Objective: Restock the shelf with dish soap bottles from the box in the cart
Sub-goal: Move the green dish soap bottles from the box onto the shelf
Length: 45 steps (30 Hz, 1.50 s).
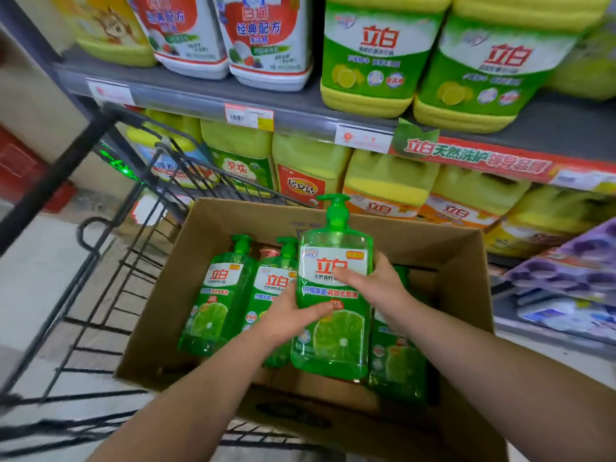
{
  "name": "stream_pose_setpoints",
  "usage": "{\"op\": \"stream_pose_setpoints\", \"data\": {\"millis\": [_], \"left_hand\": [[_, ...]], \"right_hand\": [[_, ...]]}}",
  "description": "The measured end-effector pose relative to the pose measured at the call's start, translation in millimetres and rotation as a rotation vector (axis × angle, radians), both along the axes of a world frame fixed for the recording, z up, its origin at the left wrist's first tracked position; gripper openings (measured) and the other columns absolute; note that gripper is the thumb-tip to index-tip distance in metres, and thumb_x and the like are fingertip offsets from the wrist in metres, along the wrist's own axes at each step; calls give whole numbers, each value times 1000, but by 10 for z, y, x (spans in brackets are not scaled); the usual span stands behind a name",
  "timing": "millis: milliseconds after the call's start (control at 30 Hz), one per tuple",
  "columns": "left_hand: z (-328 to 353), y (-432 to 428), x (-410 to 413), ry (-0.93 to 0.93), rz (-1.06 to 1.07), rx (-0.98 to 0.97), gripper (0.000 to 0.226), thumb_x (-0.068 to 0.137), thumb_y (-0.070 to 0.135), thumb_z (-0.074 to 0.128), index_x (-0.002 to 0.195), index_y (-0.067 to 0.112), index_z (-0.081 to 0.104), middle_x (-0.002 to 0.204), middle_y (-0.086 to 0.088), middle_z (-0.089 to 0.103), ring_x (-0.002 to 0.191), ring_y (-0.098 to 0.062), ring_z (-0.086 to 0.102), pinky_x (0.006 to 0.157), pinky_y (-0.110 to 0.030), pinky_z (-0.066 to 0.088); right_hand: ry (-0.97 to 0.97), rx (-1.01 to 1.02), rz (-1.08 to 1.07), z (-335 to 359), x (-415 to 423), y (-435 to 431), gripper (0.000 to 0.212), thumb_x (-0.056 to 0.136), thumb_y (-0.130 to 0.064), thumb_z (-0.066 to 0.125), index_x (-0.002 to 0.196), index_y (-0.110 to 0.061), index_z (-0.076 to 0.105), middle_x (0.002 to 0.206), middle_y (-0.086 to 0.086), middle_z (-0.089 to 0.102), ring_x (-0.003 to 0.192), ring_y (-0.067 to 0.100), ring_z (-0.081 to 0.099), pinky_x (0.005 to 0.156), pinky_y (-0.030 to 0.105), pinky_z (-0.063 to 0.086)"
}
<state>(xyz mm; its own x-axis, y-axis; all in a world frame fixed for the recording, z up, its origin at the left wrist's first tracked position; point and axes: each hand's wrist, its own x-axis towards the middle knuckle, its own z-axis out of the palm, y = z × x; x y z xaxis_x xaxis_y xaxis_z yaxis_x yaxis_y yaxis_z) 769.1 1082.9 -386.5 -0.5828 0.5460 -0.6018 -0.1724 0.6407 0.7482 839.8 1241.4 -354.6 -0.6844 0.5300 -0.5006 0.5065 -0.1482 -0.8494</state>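
Both hands holding soap bottle (336, 341) upright, just above box (156, 315) in cart (96, 258). Left hand (293, 316) gripping lower front, right hand (376, 281) wrapping upper side. Bottle looking full, likely heavy, plastic slick and stiff; gripping body, not pump, seeming safest.

A red paper banner strip (473, 158) carries green and white characters. Just above it stand big yellow plastic jugs with green-and-white labels (376, 61). Up and to the left of it are white plastic jugs with red labels (263, 38). Directly below it is a row of yellow jugs with orange labels (383, 195). To its lower right lie purple wrapped packs (573, 265). To its left hangs a white price tag with a red edge (248, 116).
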Motion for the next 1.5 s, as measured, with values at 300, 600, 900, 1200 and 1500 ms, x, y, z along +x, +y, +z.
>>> {"op": "stream_pose_setpoints", "data": {"millis": [300,600,900,1200,1500], "left_hand": [[655,395,83,228,-99,186,64,70,48,74,120,27,40,96,22,56,82,10,53,55,-6,41],[1196,1111,887,291,-245,321,74,53,62,77,110,26,46,108,6,65,97,-11,62,80,-26,47],[1665,1966,2896,312,-516,473,54,64,48,77,110,28,55,101,11,68,93,-7,64,81,-24,50],[1857,2720,4999,275,-752,619,27,74,27,76,95,29,59,89,8,69,74,4,64,67,-13,49],[1978,3656,6241,229,-984,694,26,74,25,76,96,28,63,83,18,69,75,6,64,64,-5,45]], "right_hand": [[144,95,-95,727,318,281,44,71,-28,81,105,-23,54,102,-4,69,93,13,67,80,31,55],[293,214,-278,1267,1423,748,38,72,-25,81,101,-23,57,91,-8,70,75,-1,68,62,16,54],[331,330,-485,1685,3640,1269,20,76,-15,77,92,-20,66,90,-2,72,70,-1,67,59,12,52],[249,369,-769,1875,5861,1658,47,72,-29,81,110,-15,58,111,7,70,98,23,68,91,45,54],[296,407,-962,1930,7200,2184,25,76,-24,78,96,-20,64,99,4,74,84,17,72,78,37,58]]}}
